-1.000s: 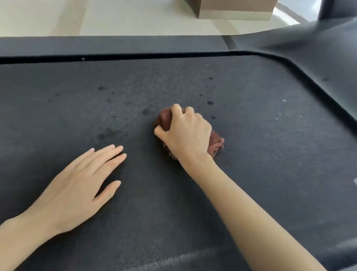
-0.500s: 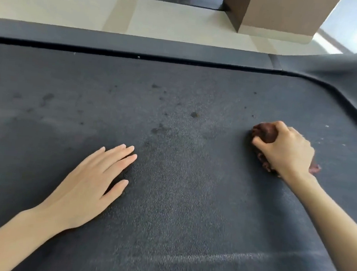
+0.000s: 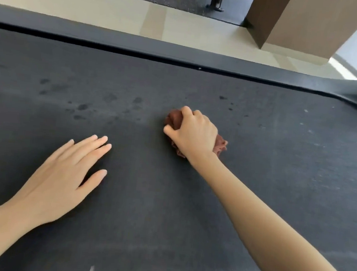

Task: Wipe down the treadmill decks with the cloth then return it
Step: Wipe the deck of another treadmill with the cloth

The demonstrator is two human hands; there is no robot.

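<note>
A dark grey treadmill belt fills most of the head view. My right hand grips a bunched reddish-brown cloth and presses it on the belt near the middle; most of the cloth is hidden under the hand, with a bit showing at the wrist side. My left hand rests flat on the belt at the lower left, fingers straight and together, holding nothing. Several dark damp spots mark the belt to the left of the cloth.
The treadmill's dark side rail runs along the far edge and curves round at the right. Beyond it lie a pale tiled floor, a brown pillar and a dark mat with a metal stand.
My right hand has slid the cloth from the right side of the belt back toward the middle. The left hand has stayed flat in place. The view has shifted.
</note>
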